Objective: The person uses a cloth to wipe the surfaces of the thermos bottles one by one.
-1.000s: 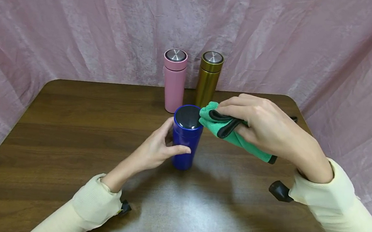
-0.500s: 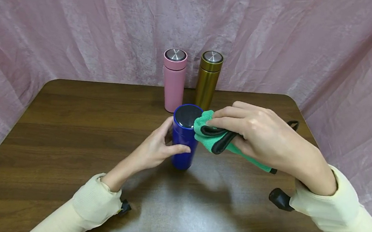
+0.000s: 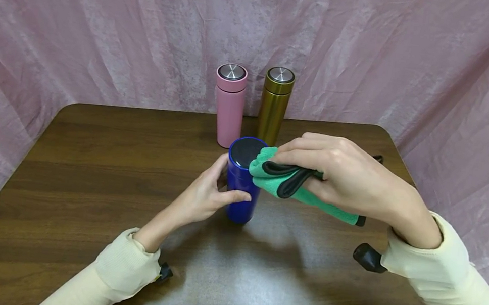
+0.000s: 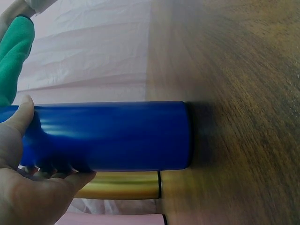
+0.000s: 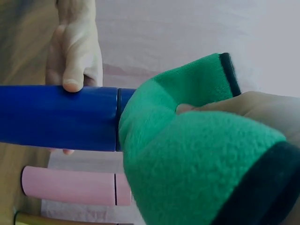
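Observation:
A blue thermos bottle (image 3: 241, 193) with a dark, glossy lid top stands upright on the wooden table. My left hand (image 3: 207, 194) grips its body from the left, thumb across the front and fingers behind. In my right hand (image 3: 338, 174) is a folded green cloth (image 3: 265, 170) with black edging, pinched between thumb and fingers. The cloth lies against the right side of the bottle's lid rim. From the right wrist view, the green cloth (image 5: 187, 150) covers the lid end of the blue bottle (image 5: 61, 117).
Behind the blue bottle stand a pink thermos bottle (image 3: 230, 110) and a gold thermos bottle (image 3: 274, 105), both upright near the back edge of the table (image 3: 111, 156). A pink curtain (image 3: 149, 34) hangs behind and at the sides.
My right hand has brought the cloth down and left, from the lid's right edge onto the front right of its rim. The left hand and the blue bottle have stayed put.

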{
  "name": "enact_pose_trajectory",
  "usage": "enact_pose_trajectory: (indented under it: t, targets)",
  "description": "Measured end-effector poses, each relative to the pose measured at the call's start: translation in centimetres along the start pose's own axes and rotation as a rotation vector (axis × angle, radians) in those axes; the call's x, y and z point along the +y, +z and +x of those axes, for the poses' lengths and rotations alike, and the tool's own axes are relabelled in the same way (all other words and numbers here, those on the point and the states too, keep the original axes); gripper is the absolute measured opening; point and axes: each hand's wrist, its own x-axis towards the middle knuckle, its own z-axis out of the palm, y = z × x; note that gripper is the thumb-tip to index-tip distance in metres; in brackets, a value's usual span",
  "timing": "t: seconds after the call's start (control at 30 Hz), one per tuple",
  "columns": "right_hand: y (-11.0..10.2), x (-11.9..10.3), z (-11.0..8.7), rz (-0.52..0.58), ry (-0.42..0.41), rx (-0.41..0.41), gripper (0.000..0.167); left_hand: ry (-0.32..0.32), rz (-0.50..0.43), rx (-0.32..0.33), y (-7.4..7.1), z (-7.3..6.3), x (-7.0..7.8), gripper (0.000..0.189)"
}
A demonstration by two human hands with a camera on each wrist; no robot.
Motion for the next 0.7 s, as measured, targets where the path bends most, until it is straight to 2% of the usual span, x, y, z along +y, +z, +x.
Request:
enact_pose_trajectory:
  t: [0.3,0.5,0.7]
  targets:
    - [-0.2,0.3,-0.1,0.075,-0.002,0.017,0.054,-0.011,0.004,0.009,0.1,0.0,-0.1,0.081]
    - [-0.6,0.3,0.0,0.056,0.005,0.061,0.051,-0.025,0.004,0.012,0.1,0.0,0.0,0.08]
    - [0.0,0.4,0.9,0.05,0.031,0.024,0.047,-0.002,0.005,-0.01,0.0,0.0,-0.1,0.079]
